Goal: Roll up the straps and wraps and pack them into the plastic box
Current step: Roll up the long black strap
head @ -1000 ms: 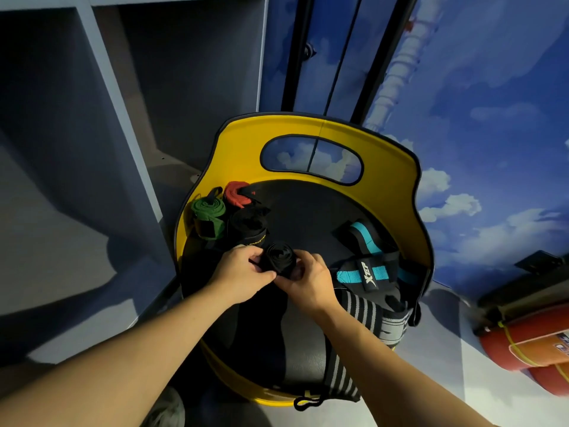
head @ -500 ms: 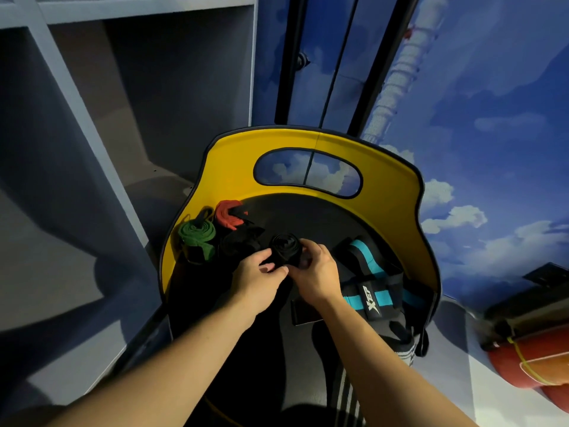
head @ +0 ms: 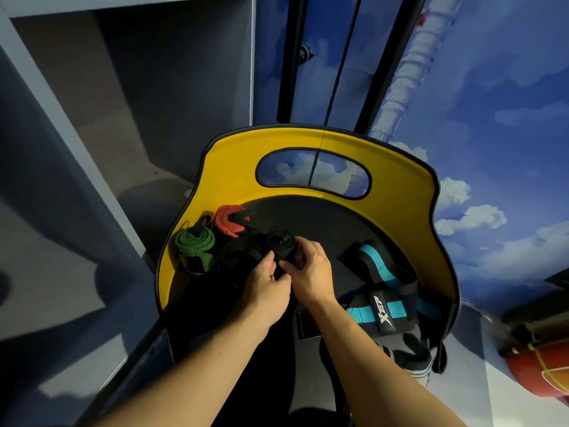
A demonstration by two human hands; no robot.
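A rolled black wrap (head: 281, 245) stands on end on the black seat of a yellow chair (head: 400, 192). My right hand (head: 309, 272) grips its right side. My left hand (head: 266, 289) touches its lower left edge with the fingertips. To the left stand another black roll (head: 238, 252), a green roll (head: 195, 246) and a red roll (head: 229, 220) in a row by the chair's left wall. Unrolled black-and-teal wraps (head: 378, 291) lie on the right of the seat. A striped grey wrap (head: 421, 368) hangs off the front right. No plastic box is in view.
Grey open shelving (head: 92, 118) stands to the left of the chair. Behind is a wall painted with sky and clouds (head: 492, 118) and black vertical poles (head: 289, 57). A red cylinder (head: 542, 371) lies at the lower right.
Both hands carried the rolled black wrap away from me, towards the back left of the seat, and set it beside the other black roll.
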